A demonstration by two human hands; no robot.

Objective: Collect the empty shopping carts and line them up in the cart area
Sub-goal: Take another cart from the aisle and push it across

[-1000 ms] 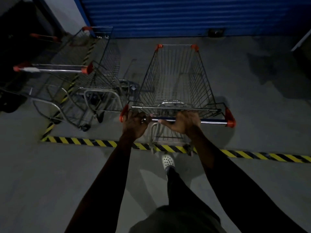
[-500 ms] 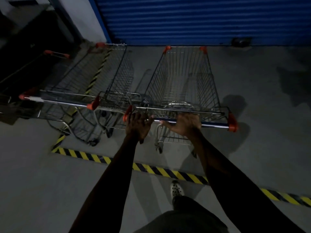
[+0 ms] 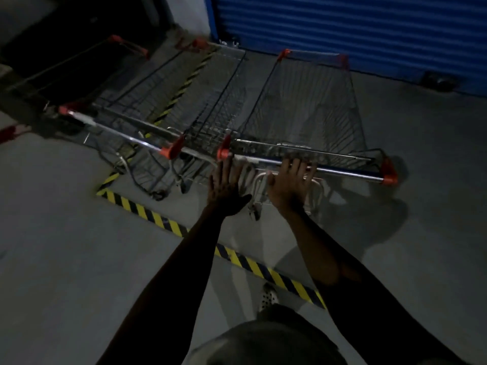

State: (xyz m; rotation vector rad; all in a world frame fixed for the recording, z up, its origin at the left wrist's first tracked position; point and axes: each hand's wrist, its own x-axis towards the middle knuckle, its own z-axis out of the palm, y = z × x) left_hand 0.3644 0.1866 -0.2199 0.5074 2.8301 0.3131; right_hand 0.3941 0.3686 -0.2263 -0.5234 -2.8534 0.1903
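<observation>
Near cart: stands beyond the striped floor tape, nose toward the blue shutter.
Left hand: grip open, fingers straight, tips at the left end of the handle bar, beside its orange cap. It holds nothing.
Right hand: grip open, fingers splayed across the bar near its middle. Blur hides how hard they bear on it.
Neighbours: second cart runs alongside on the left, its handle cap close to the near cart's. Touching or apart, cannot tell. Third cart sits further left in the dark.
In the way: the shutter closes off the front and the second cart the left side.
Materials: carts are thin steel wire in tapered baskets, with chromed tube handles and orange plastic corners. The shutter is ribbed metal.
Floor: grey concrete, matte. The tape is yellow and black and scuffed.
Below: a pale perforated shoe.
</observation>
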